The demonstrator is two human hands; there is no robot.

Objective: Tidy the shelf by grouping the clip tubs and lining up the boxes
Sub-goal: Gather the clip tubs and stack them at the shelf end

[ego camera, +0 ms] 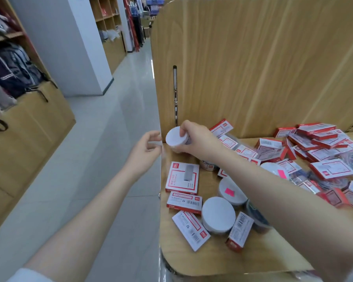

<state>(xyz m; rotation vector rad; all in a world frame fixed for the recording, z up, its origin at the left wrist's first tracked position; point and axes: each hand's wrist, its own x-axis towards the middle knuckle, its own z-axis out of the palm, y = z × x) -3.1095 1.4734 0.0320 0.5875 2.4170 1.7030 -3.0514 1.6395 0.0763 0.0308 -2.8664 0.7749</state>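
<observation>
Right hand [198, 139] has its grip closed on a white-lid clip tub [176, 139] at frame centre, above the shelf [212, 259] left corner. Left hand [145, 151] beside, fingers loosely curled, w/o anything. Two more tubs [218, 215] and red-white boxes [181, 178] lie scattered lower right; tub contents can't tell.

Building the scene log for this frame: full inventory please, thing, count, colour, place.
held tub: 1, white lid, clear body, at shelf's back-left corner
other tubs: at least 3 white-lidded, front centre; two carry pink stickers
red-and-white boxes: 4 loose at front left, many more heaped right and back; exact count unclear
shelf: 1, light wood board with upright back panel
backpacks: several, dark, on far-left aisle shelving
floor: pale grey tiles, aisle at left
left hand: open, off the shelf's left edge, beside the tub
right hand: gripping the held tub
</observation>
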